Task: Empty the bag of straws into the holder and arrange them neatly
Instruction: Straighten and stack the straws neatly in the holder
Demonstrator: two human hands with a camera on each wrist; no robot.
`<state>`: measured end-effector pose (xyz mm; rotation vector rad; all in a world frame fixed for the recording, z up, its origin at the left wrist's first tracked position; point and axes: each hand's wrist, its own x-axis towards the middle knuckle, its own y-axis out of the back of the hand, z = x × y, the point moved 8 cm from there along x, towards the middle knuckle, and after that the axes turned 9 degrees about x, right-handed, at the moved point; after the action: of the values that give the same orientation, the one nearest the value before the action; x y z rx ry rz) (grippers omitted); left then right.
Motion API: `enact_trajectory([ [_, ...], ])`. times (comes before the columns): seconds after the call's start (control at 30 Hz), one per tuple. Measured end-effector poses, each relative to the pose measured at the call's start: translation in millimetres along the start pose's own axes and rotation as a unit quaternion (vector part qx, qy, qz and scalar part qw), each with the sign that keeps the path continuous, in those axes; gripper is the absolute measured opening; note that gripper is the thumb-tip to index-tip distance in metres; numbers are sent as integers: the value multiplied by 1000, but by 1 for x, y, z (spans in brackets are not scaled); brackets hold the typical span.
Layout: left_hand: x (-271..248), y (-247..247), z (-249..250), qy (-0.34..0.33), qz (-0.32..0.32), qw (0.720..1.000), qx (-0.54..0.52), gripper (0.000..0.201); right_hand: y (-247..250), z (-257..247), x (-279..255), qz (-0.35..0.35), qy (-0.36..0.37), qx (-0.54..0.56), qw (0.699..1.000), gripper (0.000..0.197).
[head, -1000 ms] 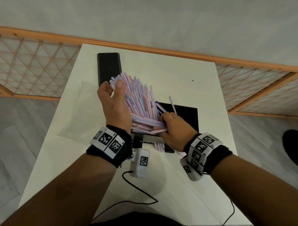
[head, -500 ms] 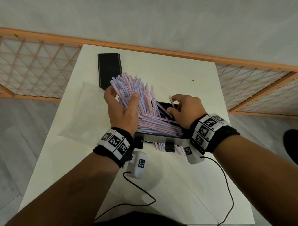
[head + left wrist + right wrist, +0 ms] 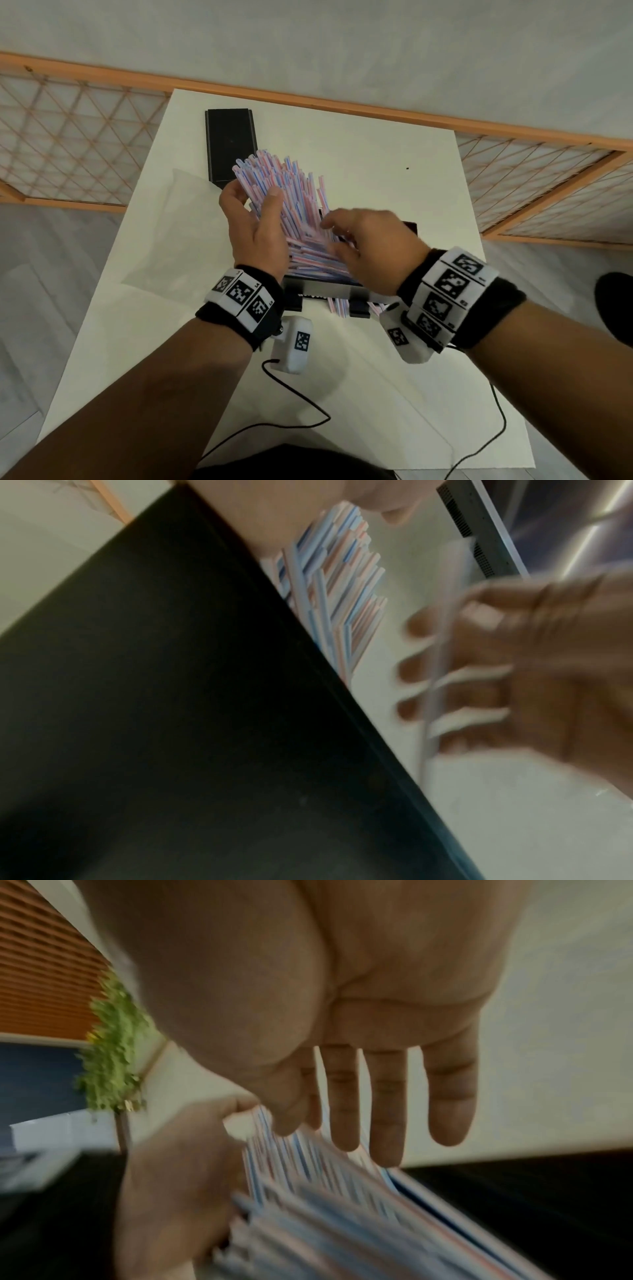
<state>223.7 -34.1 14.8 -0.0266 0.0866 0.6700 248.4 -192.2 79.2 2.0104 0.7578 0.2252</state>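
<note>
- White table [image 3: 359, 394], set against an orange lattice fence [image 3: 75, 144]; grey floor on either side.
- Clear, flat bag [image 3: 185, 219] on the table's left part, just left of the left hand, untouched.
- Black holder [image 3: 320, 286] at mid-table, its near wall facing the person, mostly hidden behind the hands and the straw pile; a few straw ends poking out below its near edge.
- Black lid [image 3: 230, 144] flat on the table beyond the holder, toward the far left, apart from it.
- Pink-and-blue straws [image 3: 291, 192] piled in the holder, fanned and leaning up and away to the far left, ends uneven; lower ones lying nearly flat across the holder.
- Left hand [image 3: 255, 222] curled round the leaning bunch, thumb on the near face, fingers behind the left side.
- Right hand [image 3: 371, 246] hovering over the right part of the pile, palm down, fingers [image 3: 387, 1104] straight and slightly spread, holding nothing; tips close over the straws, contact impossible to tell through the blur.
- Marker bands on both wrists, with thin black cables [image 3: 294, 394] trailing over the table toward the near edge.
</note>
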Motion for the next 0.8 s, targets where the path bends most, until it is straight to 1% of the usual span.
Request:
enact_trajectory([
  [0.07, 0, 0, 1, -7, -6, 1000, 3, 56, -21, 38, 0, -53, -95, -1, 994, 45],
  [0.13, -1, 0, 1, -13, -14, 1000, 10, 56, -31, 75, -3, -82, -200, -13, 976, 59],
  [0.17, -2, 0, 2, -18, -16, 1000, 15, 56, -36, 85, -4, -104, -233, -7, 967, 63],
  [0.2, -2, -1, 2, -24, -17, 999, 23, 57, -42, 90, -4, -130, -252, 6, 959, 63],
  [0.23, -2, -1, 2, -31, -18, 999, 35, 57, -48, 90, -5, -161, -257, 14, 953, 60],
  [0.3, -2, -2, 2, -38, -23, 998, 52, 55, -56, 83, -5, -217, -237, -2, 947, 51],
  [0.33, -2, -3, 1, -37, -25, 997, 56, 53, -57, 79, -5, -234, -226, -14, 945, 51],
  [0.37, -2, -3, 0, -34, -28, 997, 58, 52, -57, 77, -6, -245, -218, -20, 945, 56],
  [0.43, -1, -3, -1, -30, -31, 997, 60, 46, -59, 77, -8, -256, -216, -7, 942, 67],
  [0.5, -1, -3, -3, -26, -31, 997, 65, 41, -63, 79, -10, -256, -220, 16, 941, 70],
  [0.6, -1, -3, -3, -22, -28, 997, 65, 40, -71, 82, -10, -259, -221, 20, 940, 85],
  [0.7, -3, -4, 0, -15, -30, 998, 57, 41, -74, 82, -10, -256, -214, 39, 942, 85],
  [0.73, -4, -4, 1, -15, -31, 998, 54, 41, -72, 81, -9, -250, -209, 49, 944, 77],
  [0.8, -5, -4, 6, -24, -34, 998, 49, 48, -68, 79, -8, -237, -186, 60, 951, 41],
])
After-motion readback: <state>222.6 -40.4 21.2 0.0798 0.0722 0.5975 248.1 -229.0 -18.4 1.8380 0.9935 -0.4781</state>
